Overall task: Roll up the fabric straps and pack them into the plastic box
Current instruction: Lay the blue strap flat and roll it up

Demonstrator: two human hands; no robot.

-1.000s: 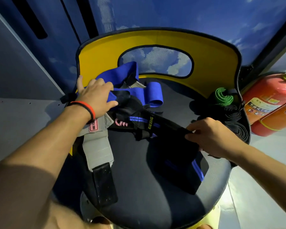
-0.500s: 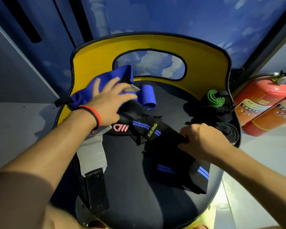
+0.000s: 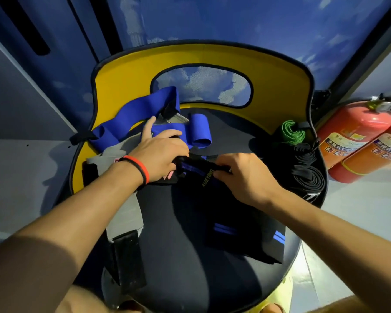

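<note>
Both hands are closed on the black strap [image 3: 235, 233] at mid-seat. The left grip [image 3: 160, 159] curls round its end, and the right grip [image 3: 246, 177] pinches it just beside the yellow lettering. The rest of the strap trails toward the seat's [image 3: 178, 256] front right edge.

This looks like the start of a roll. It should go best with a tight, square first turn, both strap edges kept level, and the right grip feeding the tail in flat.

Open room is the bare front middle of the seat, so roll toward there. The grey strap [image 3: 124, 213] runs down the left side and touches the left wrist, so it may snag. The blue strap [image 3: 133, 116] crowds the back left corner under the backrest [image 3: 269, 86]. Black rolls [image 3: 307, 175] and a green roll [image 3: 292, 133] sit along the right edge, with extinguishers [image 3: 352, 136] on the floor just beyond. A nudged roll could drop there. No box is in view.
</note>
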